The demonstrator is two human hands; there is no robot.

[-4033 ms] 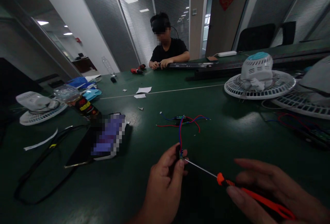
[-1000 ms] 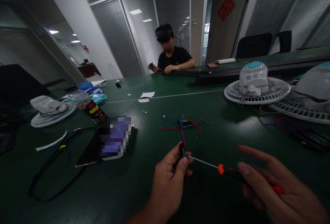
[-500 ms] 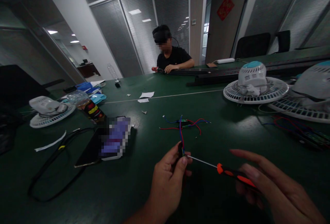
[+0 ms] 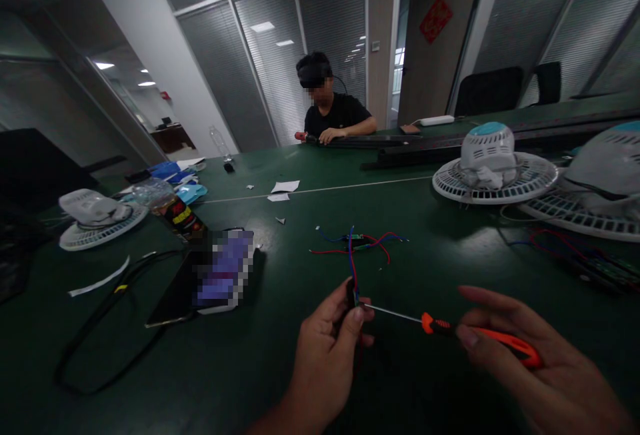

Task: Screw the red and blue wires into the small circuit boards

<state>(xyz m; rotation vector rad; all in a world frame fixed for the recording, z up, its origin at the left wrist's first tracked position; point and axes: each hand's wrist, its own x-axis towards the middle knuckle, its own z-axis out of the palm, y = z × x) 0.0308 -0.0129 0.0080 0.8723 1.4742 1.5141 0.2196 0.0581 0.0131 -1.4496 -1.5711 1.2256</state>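
My left hand [image 4: 333, 351] pinches a small circuit board [image 4: 356, 296] with a black part beside it; most of it is hidden by my fingers. Red and blue wires [image 4: 352, 255] rise from its top. In my right hand [image 4: 525, 348] is a screwdriver [image 4: 440, 323] with an orange and black handle, gripped between thumb and fingers. Its metal shaft points left, and the tip meets the piece in my left hand. Just beyond lie more small circuit boards [image 4: 356, 238] with red and blue wires on the table.
A phone [image 4: 225, 268], a black cable [image 4: 75, 335] and a drink bottle [image 4: 180, 215] lie to the left. White fan parts [image 4: 495, 178] stand at right, near wired boards [image 4: 607, 265]. Across the green table [image 4: 300, 221] sits a person [image 4: 337, 111] with a red-ended tool.
My right hand has shifted its hold on the screwdriver handle, showing more orange at its end. The screwdriver tip stays at the board, and my left hand is nearly still.
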